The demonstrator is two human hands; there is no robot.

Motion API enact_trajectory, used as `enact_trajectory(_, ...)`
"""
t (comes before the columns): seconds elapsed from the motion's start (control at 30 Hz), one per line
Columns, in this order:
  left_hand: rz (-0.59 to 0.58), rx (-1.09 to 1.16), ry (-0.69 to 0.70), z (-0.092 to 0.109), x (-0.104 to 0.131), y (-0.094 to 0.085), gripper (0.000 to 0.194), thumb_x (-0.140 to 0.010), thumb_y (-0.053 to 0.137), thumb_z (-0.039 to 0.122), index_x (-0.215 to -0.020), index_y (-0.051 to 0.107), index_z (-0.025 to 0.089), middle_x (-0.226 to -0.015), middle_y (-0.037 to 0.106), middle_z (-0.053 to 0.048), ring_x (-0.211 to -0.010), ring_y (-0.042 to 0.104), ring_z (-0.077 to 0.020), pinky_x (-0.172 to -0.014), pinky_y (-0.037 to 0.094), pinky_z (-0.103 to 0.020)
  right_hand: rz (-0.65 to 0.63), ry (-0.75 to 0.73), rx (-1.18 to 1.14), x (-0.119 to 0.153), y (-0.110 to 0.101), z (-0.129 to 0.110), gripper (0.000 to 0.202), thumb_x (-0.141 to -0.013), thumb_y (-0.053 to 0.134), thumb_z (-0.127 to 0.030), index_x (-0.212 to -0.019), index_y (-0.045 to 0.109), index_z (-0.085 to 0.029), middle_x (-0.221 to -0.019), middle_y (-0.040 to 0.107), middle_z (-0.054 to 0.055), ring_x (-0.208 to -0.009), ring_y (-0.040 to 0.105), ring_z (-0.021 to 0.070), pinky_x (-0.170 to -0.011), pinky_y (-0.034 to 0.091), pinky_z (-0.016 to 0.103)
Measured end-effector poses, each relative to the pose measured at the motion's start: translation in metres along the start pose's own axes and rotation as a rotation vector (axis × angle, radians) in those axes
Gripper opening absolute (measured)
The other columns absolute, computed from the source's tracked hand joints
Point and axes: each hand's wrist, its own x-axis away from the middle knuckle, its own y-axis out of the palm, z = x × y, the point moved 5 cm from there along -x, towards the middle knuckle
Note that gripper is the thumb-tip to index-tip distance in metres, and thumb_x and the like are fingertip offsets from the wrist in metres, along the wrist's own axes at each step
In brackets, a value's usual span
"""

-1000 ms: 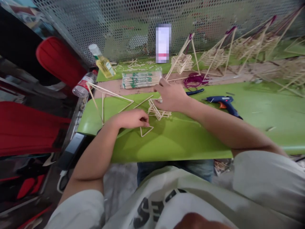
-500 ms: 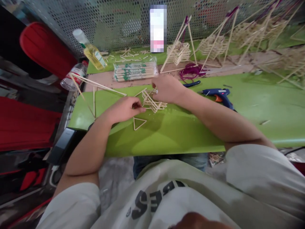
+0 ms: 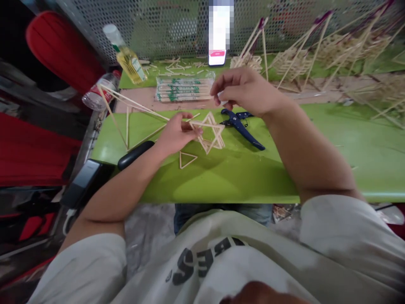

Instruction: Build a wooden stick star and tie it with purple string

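A: Item one?

B: Stick stack (image 3: 211, 136), small triangles glued in layers, on the green counter (image 3: 240, 177). Left hand (image 3: 177, 134) pinches its left corner between thumb and fingers. The stack sits tilted, one edge apparently lifted off the counter.

A: Other hand?

B: Right hand (image 3: 245, 90), raised above and behind the stack, fingers curled and pressed together at the tips. Whether they pinch anything, I cannot tell.

A: Progress?

B: Judged partway. Several layers joined; one loose triangle (image 3: 187, 159) lies just in front of the stack, not attached. Finished towers (image 3: 287, 63) far behind the stack are taller and hang in long-stick frames.

A: Around it?

B: Blue cutters (image 3: 242, 126) just right of the stack. Long-stick frame (image 3: 133, 118) left. Pack of sticks (image 3: 183, 88) behind. Oil bottle (image 3: 126, 55) and water bottle (image 3: 99, 93) behind-left.

A: Unclear?

B: Layer count blurred; towers cut off at the picture's edge.
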Motion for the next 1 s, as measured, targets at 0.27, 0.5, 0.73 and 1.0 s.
enact_trajectory(0.27, -0.012, 0.120, 0.106, 0.024, 0.008, 0.007, 0.056, -0.081, 0.101, 0.046, -0.117, 0.066, 0.023, -0.108, 0.078, -0.004, -0.096, 0.076, -0.0193, -0.095, 0.067, -0.038, 0.085, -0.027, -0.115, 0.002, -0.012, -0.008, 0.033, -0.089, 0.096, -0.053, -0.087, 0.079, -0.025, -0.077, 0.073, 0.002, -0.060, 0.055, 0.0134, -0.064, 0.046, 0.039)
enact_trajectory(0.5, 0.002, 0.176, 0.176, 0.028, 0.010, 0.000, 0.060, -0.083, 0.101, 0.060, -0.118, 0.065, 0.027, -0.113, 0.078, -0.005, -0.101, 0.078, -0.0210, -0.097, 0.069, -0.039, 0.072, -0.009, 0.128, -0.004, -0.024, 0.017, 0.026, -0.089, 0.096, -0.051, -0.091, 0.085, -0.027, -0.082, 0.077, 0.005, -0.069, 0.064, 0.0212, -0.068, 0.050, 0.044)
enact_trajectory(0.73, 0.094, 0.279, 0.182, 0.032, 0.008, -0.013, 0.056, -0.086, 0.103, 0.060, -0.113, 0.068, 0.026, -0.112, 0.080, -0.007, -0.099, 0.081, -0.0217, -0.092, 0.074, -0.041, -0.148, -0.037, -0.164, -0.006, -0.024, 0.031, 0.041, -0.087, 0.104, -0.055, -0.115, 0.089, -0.028, -0.101, 0.084, 0.004, -0.084, 0.070, 0.0201, -0.075, 0.058, 0.040)
enact_trajectory(1.0, -0.034, 0.584, 0.293, 0.025, -0.003, -0.002, 0.065, -0.071, 0.115, 0.062, -0.105, 0.075, 0.024, -0.093, 0.083, -0.002, -0.080, 0.084, -0.0179, -0.077, 0.078, -0.032, -0.458, 0.039, -0.437, 0.012, 0.003, 0.012, 0.044, -0.085, 0.103, -0.033, -0.121, 0.084, -0.017, -0.108, 0.088, -0.002, -0.098, 0.082, 0.0108, -0.090, 0.065, 0.021)
